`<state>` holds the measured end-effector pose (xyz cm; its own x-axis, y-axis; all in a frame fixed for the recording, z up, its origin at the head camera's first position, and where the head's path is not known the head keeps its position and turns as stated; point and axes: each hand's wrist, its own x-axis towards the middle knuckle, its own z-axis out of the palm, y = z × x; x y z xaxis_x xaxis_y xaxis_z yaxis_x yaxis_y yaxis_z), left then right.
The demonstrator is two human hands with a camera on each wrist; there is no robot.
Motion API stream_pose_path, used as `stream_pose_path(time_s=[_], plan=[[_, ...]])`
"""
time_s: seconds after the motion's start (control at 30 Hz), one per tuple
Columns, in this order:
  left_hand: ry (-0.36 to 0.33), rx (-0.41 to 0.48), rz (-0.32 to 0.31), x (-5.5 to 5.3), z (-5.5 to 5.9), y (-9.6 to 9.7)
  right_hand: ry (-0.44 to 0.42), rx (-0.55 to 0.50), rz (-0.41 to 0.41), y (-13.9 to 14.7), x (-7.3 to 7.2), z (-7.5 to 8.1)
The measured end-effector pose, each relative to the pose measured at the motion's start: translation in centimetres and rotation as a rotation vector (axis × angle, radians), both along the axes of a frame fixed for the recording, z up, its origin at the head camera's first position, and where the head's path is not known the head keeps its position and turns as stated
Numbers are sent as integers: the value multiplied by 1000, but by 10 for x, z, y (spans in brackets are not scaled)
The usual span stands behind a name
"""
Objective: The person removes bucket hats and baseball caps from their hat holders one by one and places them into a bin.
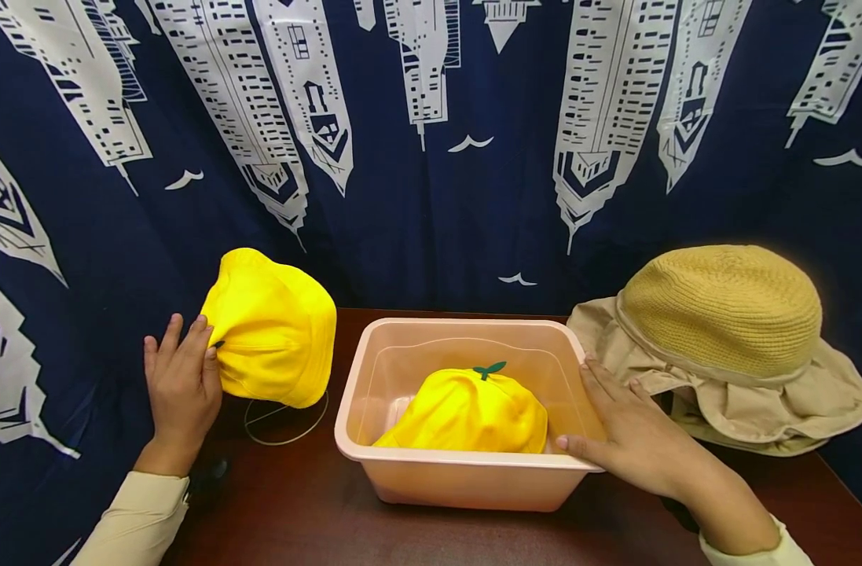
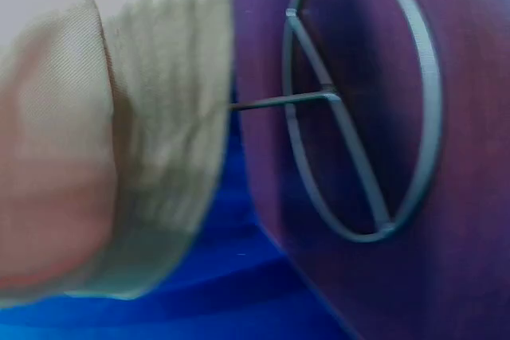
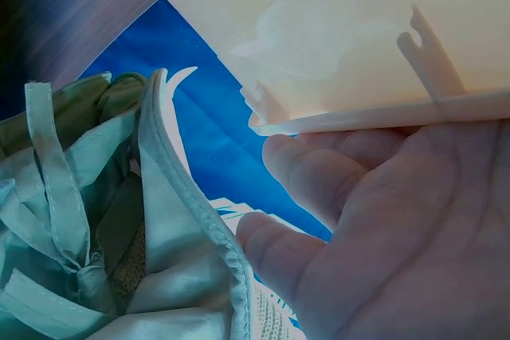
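Observation:
My left hand (image 1: 183, 385) is at the left side of a yellow cloth hat (image 1: 278, 330), its straight fingers touching the fabric. That hat sits on a thin wire stand (image 2: 431, 109) with a ring-shaped base. A pale pink plastic tub (image 1: 473, 487) stands in the middle of the table. Inside it lies a second yellow hat (image 1: 466, 413) with a green leaf tab on top. My right hand (image 1: 636, 432) rests over the tub's right rim, fingers extended and thumb across the front corner. From below, the right wrist view shows fingers at the rim.
A tan wide-brimmed hat (image 1: 720, 314) with a woven crown stands right of the tub, close to my right hand; fabric ties (image 3: 56, 173) hang under its brim. Behind the dark red-brown table (image 1: 317, 519) hangs a navy curtain (image 1: 431, 228) printed with white buildings.

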<state>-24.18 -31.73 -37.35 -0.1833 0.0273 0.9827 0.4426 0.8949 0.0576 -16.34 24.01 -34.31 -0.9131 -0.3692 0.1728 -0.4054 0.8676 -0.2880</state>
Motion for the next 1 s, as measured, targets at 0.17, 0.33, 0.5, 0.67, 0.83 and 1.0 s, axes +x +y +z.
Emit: stream_pose_path(time_s=[0.17, 0.33, 0.5, 0.67, 0.83, 1.0], plan=[[-22, -25, -9, 10, -18, -1, 0, -1, -1, 0, 1, 0], [28, -29, -29, 19, -17, 6, -4, -2, -3, 1, 1, 0], [76, -10, -31, 26, -5, 15, -11, 0, -5, 1, 0, 0], [80, 45, -16, 24, 15, 19, -11, 1, -8, 2, -1, 0], [92, 55, -37, 11, 34, 19, -1, 2, -8, 2, -1, 0], [80, 39, -69, -9, 41, 19, -1, -7, -10, 1, 0, 0]])
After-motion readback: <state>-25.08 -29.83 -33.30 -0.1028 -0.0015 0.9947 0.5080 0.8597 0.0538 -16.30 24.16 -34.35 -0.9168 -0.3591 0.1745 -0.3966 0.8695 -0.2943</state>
